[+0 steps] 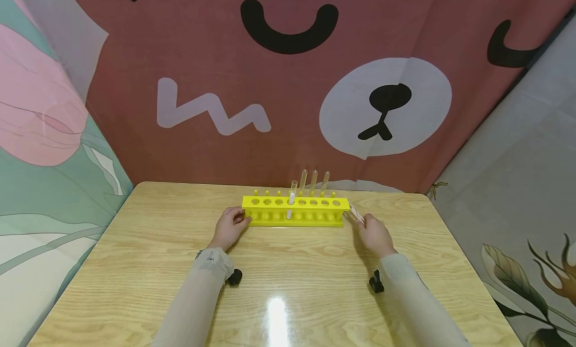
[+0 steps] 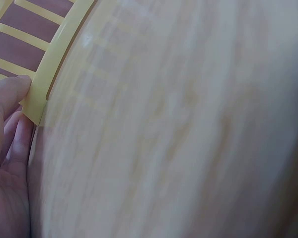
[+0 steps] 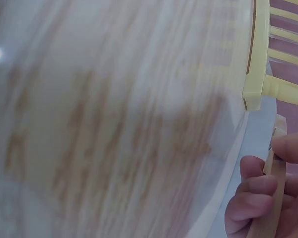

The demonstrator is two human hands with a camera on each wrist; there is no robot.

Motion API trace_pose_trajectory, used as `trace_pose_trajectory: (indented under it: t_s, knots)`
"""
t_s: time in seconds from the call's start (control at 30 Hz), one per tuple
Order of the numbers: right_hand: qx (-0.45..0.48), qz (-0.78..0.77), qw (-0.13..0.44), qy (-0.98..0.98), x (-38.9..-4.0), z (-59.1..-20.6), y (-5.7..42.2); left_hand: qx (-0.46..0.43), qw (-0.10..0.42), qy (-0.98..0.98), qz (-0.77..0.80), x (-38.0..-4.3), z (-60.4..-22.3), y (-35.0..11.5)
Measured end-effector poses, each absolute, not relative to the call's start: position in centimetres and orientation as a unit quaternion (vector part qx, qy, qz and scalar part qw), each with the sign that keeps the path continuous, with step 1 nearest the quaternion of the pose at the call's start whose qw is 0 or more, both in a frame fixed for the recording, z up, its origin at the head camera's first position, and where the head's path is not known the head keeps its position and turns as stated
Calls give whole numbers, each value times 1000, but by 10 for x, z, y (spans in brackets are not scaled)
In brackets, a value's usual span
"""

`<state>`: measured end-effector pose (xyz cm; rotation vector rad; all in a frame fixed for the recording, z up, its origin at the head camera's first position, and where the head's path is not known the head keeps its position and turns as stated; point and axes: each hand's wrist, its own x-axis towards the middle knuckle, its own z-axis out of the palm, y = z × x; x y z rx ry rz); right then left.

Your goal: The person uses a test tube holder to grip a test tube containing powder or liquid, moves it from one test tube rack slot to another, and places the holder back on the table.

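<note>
A yellow test tube rack (image 1: 295,203) stands on the table, with a row of round holes and pegs along its back. One glass test tube with something white in it (image 1: 292,197) stands in a middle hole. Several upside-down glass tubes (image 1: 314,179) sit over the pegs behind. My left hand (image 1: 231,227) grips the rack's left end, thumb on the lower corner (image 2: 34,101) and fingers behind. My right hand (image 1: 375,235) holds a wooden test tube clamp (image 3: 269,203) with fingers curled round it. The clamp's front part reaches up to the rack's right end in the head view.
The light wood-grain table (image 1: 288,267) reflects a lamp near its front. Behind it hangs a reddish-brown cloth (image 1: 216,157) with a cartoon bear, close to the rack. Patterned cloths hang at left and right. A black device (image 1: 376,282) sits at the right wrist.
</note>
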<state>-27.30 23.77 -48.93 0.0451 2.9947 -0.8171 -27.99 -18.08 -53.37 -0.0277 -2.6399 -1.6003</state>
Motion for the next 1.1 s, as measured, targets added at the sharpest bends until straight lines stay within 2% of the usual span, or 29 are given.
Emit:
trace_pose_trajectory:
  t_s: [1.1]
  knots:
    - [22,-216,11,976,-272,-493,239,-17,40,-853,-521,-282,-538,-182]
